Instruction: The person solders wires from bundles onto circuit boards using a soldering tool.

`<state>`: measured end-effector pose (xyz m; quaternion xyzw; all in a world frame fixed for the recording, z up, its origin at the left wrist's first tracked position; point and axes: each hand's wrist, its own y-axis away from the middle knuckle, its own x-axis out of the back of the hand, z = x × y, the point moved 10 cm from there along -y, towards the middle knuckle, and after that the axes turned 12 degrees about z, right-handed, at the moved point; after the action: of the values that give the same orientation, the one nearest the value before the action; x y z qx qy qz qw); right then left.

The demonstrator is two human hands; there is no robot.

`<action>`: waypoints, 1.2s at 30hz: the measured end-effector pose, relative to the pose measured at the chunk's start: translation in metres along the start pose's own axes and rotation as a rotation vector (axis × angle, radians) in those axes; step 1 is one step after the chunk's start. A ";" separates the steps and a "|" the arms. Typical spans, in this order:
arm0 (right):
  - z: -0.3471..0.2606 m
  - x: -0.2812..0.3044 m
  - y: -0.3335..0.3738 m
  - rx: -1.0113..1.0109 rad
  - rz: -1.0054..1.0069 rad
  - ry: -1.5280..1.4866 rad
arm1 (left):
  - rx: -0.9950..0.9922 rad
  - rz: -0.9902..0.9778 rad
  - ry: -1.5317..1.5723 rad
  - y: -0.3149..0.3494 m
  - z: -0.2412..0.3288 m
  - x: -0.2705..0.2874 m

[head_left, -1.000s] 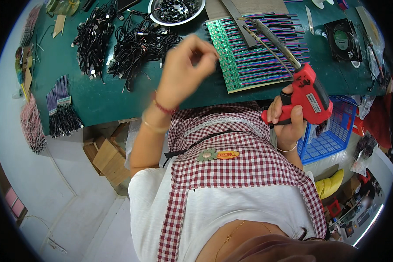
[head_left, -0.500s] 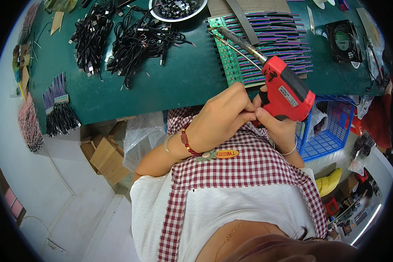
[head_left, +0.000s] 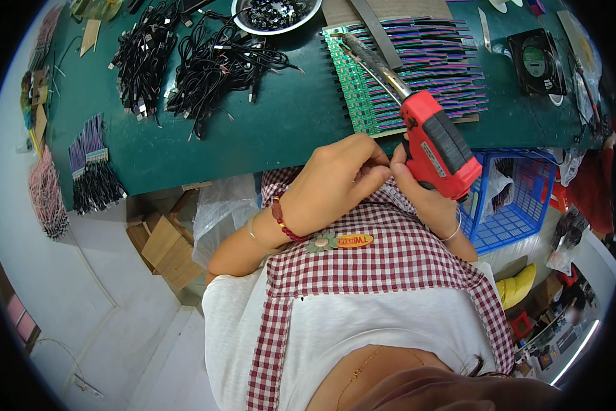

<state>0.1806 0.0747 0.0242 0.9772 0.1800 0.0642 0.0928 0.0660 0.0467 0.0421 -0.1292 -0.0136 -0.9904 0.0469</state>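
At the bench (head_left: pixel 280 130), your left hand (head_left: pixel 343 179) pinches, on what I can't tell; your right hand (head_left: pixel 428 205) grips the soldering gun (head_left: pixel 428 123); likely preparation, next wanting steady aim.

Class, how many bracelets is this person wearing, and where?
3: red beads and a pale bangle on the left wrist, another pale bangle on the right wrist.

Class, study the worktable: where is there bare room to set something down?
Bare green tabletop lies between the black cables and circuit boards; another patch separates the colored wires from the fan. Crowded: around the bowl and cables, and under the soldering gun.
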 end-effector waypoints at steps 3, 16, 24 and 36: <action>-0.012 -0.001 0.002 0.230 0.022 0.236 | -0.022 -0.008 -0.018 0.000 -0.002 0.000; 0.033 0.059 0.032 0.129 0.139 0.032 | 0.602 -0.068 0.194 -0.015 -0.097 0.016; 0.063 0.076 0.064 -0.047 0.111 -0.075 | 0.637 -0.113 0.231 -0.018 -0.104 0.011; 0.082 0.087 0.076 -0.094 0.122 0.040 | 0.660 -0.123 0.233 -0.019 -0.105 0.009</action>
<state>0.3000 0.0231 -0.0321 0.9794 0.1188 0.0974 0.1310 0.0287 0.0604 -0.0575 0.0076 -0.3351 -0.9418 0.0276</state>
